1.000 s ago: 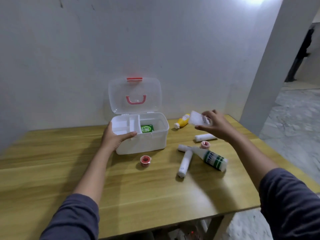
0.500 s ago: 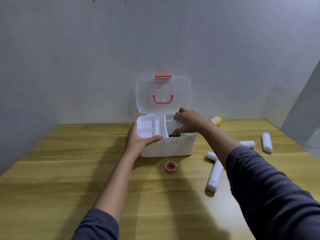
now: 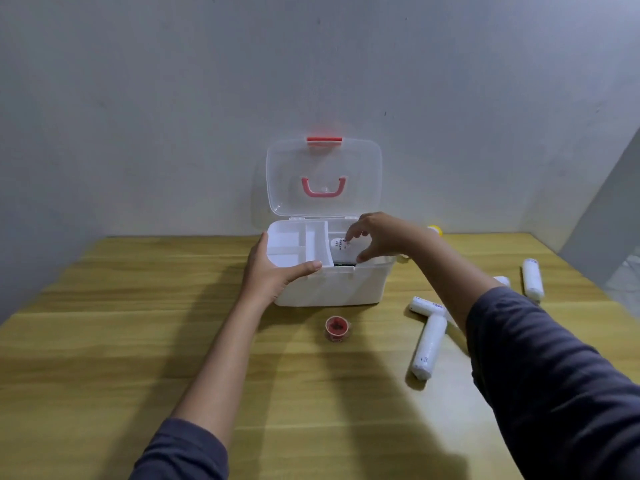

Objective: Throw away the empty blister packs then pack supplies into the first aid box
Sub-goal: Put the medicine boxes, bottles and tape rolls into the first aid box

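The first aid box (image 3: pixel 332 285) stands open on the table (image 3: pixel 138 323), its clear lid (image 3: pixel 323 178) tilted up toward the wall. The left hand (image 3: pixel 273 275) grips the box's front left corner, thumb on the tray (image 3: pixel 294 245) rim. The right hand (image 3: pixel 377 237) is over the box's right compartment, fingers spread loosely around a small white packet (image 3: pixel 341 251) that already lies inside; it cannot be told whether they touch it. No blister packs are visible, so that part seems done. Packing seems only partly done: right of the box lie three white rolls (image 3: pixel 427 348) and a yellow-capped bottle (image 3: pixel 434 230), and in front of it a small red tape roll (image 3: pixel 336 328).
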Motion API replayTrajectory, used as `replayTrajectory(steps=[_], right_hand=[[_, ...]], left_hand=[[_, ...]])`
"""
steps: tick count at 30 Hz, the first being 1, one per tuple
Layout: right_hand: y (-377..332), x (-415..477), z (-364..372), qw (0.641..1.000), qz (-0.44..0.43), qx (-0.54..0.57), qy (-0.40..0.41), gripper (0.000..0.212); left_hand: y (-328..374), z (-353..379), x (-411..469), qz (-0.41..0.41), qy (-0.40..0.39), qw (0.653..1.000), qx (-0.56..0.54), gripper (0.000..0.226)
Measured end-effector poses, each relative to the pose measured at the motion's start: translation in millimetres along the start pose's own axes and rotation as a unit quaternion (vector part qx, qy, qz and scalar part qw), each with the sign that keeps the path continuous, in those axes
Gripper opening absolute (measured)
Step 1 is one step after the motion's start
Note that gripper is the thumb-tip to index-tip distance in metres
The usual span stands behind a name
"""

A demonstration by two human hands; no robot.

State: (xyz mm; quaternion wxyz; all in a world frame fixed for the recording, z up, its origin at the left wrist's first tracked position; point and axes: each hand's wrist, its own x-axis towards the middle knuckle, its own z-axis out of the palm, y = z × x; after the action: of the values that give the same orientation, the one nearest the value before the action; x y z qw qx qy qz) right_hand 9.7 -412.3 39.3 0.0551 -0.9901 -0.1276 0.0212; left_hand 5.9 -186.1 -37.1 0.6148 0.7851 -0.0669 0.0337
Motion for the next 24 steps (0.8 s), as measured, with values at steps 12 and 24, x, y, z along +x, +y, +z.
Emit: replayTrajectory(steps=[12,24], right_hand=[[-12.7,12.9,20.4,0.997,-0.01,0.054,0.052,0.043],[98.7,-20.9,46.2,0.962,0.158,0.156,0.158,0.041]], left_hand=[[2.1,0.1,-2.0,0.007,0.01,1.0,0.01,0.122],[-0.7,1.6,-2.3,0.014,0.013,1.0,0.003,0.127]])
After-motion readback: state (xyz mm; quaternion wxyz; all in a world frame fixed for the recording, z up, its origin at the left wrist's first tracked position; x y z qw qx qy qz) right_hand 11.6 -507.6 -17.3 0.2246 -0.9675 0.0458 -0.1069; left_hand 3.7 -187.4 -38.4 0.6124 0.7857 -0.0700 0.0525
